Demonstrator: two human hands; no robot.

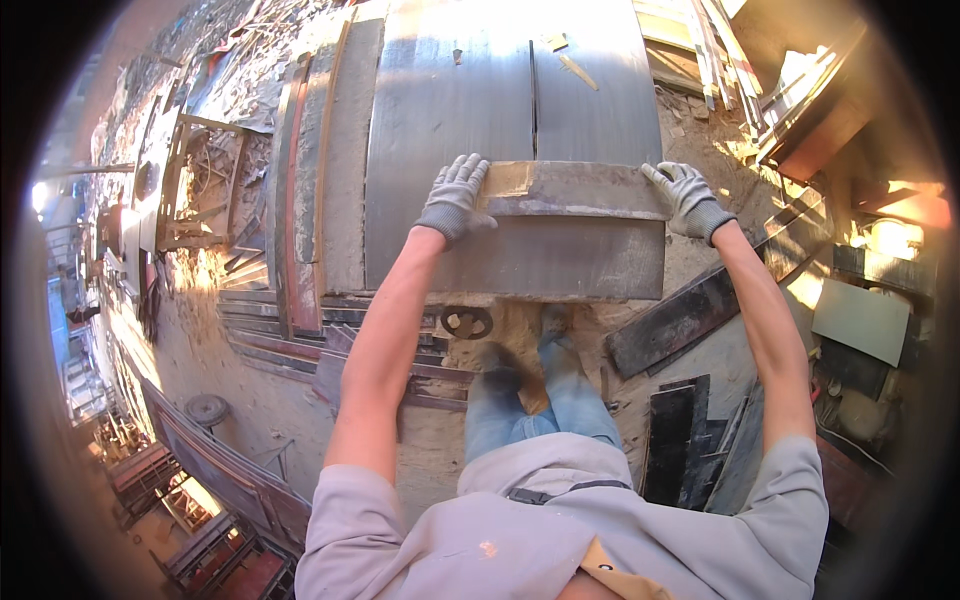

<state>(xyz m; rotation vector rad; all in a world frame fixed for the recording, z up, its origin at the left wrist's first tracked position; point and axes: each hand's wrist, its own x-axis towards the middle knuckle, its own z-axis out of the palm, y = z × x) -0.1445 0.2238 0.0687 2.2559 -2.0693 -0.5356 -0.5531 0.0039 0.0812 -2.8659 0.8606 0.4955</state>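
Observation:
A short, flat, worn wooden board [575, 190] lies crosswise on the grey metal top of a table saw [450, 110]. My left hand [455, 197], in a grey work glove, grips the board's left end. The gloved right hand [688, 198] holds its right end. A dark blade slot [533, 95] runs away from me just beyond the board. Both arms are stretched forward over the table's near edge.
Sawdust covers the ground around my feet [530, 345]. Dark planks [690, 315] lie to the right, stacked boards [290, 200] and metal strips to the left. A small round wheel [467, 322] sits under the table edge. Wood offcuts [720, 50] pile at the far right.

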